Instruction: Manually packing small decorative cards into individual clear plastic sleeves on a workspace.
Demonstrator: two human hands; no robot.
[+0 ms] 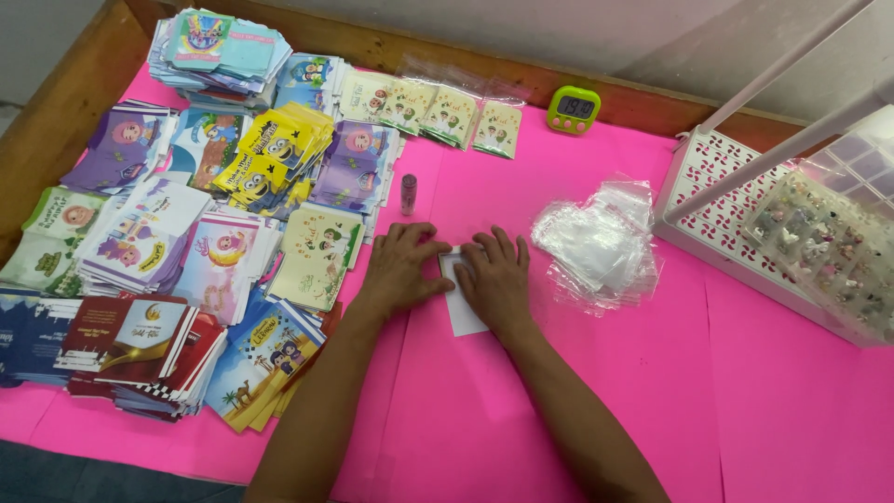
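Both hands flat, palms down, on a white card point(463, 312) near the middle of the pink-covered table point(764, 410): left hand point(399, 270) over its left edge, right hand point(495, 278) over its top and right, fingers spread and pressing rather than pinching, thumbs nearly meeting. Only the card's lower end showing below the palms. Just beyond the fingertips, toward the far edge, a small pink tube point(408, 194) standing upright. To the right of the right hand, a loose heap of clear plastic sleeves point(596, 244); farther right, a white lattice basket point(717, 196) and a clear compartment box of small trinkets point(829, 247). Along the left edge, crowded stacks of printed cards point(186, 242); by the far edge, a row of sleeved cards point(438, 110) and a green digital timer point(573, 109). Likely trouble: uneven pressure skewing the card on the smooth pink paper, a careless forward reach tipping the upright tube, or a sweeping right wrist scattering the slippery sleeves, maybe toward the basket.
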